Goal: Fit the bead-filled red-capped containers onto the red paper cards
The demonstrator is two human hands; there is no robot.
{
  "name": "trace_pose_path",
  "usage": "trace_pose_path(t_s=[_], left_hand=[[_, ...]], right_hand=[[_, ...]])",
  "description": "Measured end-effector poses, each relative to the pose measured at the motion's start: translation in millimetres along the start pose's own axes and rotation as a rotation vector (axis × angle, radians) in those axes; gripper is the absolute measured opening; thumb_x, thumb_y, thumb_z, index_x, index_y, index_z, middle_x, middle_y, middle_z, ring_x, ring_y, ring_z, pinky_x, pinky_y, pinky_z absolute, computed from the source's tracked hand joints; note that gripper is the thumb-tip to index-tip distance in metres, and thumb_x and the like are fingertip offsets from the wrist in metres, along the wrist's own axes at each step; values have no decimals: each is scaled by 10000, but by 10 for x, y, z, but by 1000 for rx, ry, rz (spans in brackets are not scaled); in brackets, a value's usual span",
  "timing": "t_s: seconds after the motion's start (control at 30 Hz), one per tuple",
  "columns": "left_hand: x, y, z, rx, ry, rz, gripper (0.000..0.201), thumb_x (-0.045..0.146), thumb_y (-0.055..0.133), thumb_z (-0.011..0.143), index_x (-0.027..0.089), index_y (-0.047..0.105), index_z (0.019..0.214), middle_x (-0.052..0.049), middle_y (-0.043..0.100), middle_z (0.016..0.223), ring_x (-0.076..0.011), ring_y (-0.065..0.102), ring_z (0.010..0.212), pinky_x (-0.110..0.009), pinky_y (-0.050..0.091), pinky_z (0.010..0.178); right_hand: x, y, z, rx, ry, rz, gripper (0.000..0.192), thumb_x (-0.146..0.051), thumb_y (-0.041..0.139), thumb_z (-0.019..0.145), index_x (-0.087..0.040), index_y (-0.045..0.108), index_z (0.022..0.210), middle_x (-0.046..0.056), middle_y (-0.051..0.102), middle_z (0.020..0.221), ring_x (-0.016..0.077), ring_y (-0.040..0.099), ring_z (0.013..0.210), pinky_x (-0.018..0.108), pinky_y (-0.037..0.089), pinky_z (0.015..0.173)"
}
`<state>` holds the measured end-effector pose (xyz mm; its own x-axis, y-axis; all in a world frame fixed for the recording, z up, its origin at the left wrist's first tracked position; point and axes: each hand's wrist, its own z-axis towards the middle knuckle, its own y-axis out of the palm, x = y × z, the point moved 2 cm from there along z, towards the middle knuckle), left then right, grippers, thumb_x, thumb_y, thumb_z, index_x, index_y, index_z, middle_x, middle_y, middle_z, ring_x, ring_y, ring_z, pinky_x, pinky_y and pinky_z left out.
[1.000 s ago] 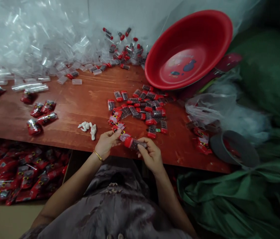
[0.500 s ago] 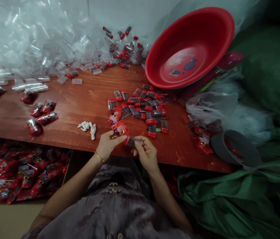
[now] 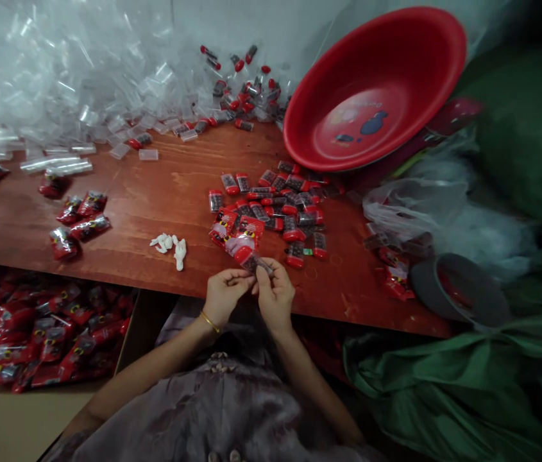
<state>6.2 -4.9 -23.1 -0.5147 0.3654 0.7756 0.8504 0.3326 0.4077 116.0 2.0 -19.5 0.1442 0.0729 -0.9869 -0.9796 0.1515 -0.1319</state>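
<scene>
My right hand (image 3: 276,296) is closed on a small clear container (image 3: 250,259) with a red cap and dark contents, tilted with its cap towards the far left. My left hand (image 3: 226,294), with a gold bangle on the wrist, has its fingers pinched together by the container's near end; what lies between them is hidden. Just beyond the cap are red printed packets (image 3: 251,230); whether one touches the container I cannot tell. More red-capped containers (image 3: 292,204) lie in a loose group behind them. Some white crumpled bits (image 3: 169,244) lie left of my hands.
Clear plastic tubes (image 3: 83,83) are heaped at the back left. A red basin (image 3: 371,77) leans at the back right, near a plastic bag (image 3: 424,199) and a grey round container (image 3: 458,289). Filled red packets (image 3: 88,226) lie left; an open box (image 3: 129,333) below holds many.
My left hand has drawn back towards me and right, off the red packet, to the container's near end. My right hand has shifted slightly left, and the container's cap end has tipped farther away.
</scene>
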Motion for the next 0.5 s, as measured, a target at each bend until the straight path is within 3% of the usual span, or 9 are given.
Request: trace_pose_path(t_s=[0.13, 0.2, 0.27, 0.33, 0.43, 0.5], left_hand=[[207, -88, 108, -100, -36, 18, 389, 275, 816, 463, 156, 686, 809, -39, 711, 746, -137, 631, 675, -241, 462, 662], [296, -97, 153, -190, -118, -19, 440, 355, 784, 503, 167, 682, 888, -59, 718, 806, -156, 646, 714, -243, 460, 656], [339, -103, 191, -201, -162, -19, 449, 458, 741, 545, 166, 674, 880, -77, 714, 806, -173, 652, 700, -257, 463, 637], [360, -141, 240, -106, -62, 90, 433, 480, 723, 578, 164, 666, 869, -71, 703, 763, -163, 635, 625, -257, 451, 593], [388, -252, 315, 73, 261, 340, 346, 371, 741, 602, 173, 679, 880, -39, 692, 747, -135, 603, 602, -234, 435, 580], [380, -320, 358, 106, 383, 442, 275, 316, 729, 621, 178, 692, 855, -33, 694, 762, -133, 605, 641, -228, 443, 610]], right_hand=[[-47, 22, 5, -12, -1, 125, 191, -367, 507, 861, -203, 524, 958, -84, 482, 524, 88, 493, 425, 242, 480, 515], [-26, 30, 8, -14, 5, 147, 187, -363, 502, 865, -202, 519, 958, -89, 478, 513, 91, 498, 426, 243, 478, 520], [35, 5, 29, -8, 15, 113, 193, -372, 500, 864, -199, 524, 946, -80, 496, 533, 90, 497, 431, 228, 450, 497], [130, -77, 76, 31, 25, 13, 221, -394, 493, 860, -192, 533, 940, -55, 539, 592, 92, 505, 446, 223, 425, 485], [275, -273, 198, 134, -7, -275, 290, -432, 478, 850, -178, 554, 969, 12, 618, 727, 125, 556, 533, 255, 439, 546], [324, -370, 296, 156, -18, -532, 320, -428, 467, 852, -168, 573, 1006, 56, 647, 782, 171, 586, 622, 291, 448, 598]])
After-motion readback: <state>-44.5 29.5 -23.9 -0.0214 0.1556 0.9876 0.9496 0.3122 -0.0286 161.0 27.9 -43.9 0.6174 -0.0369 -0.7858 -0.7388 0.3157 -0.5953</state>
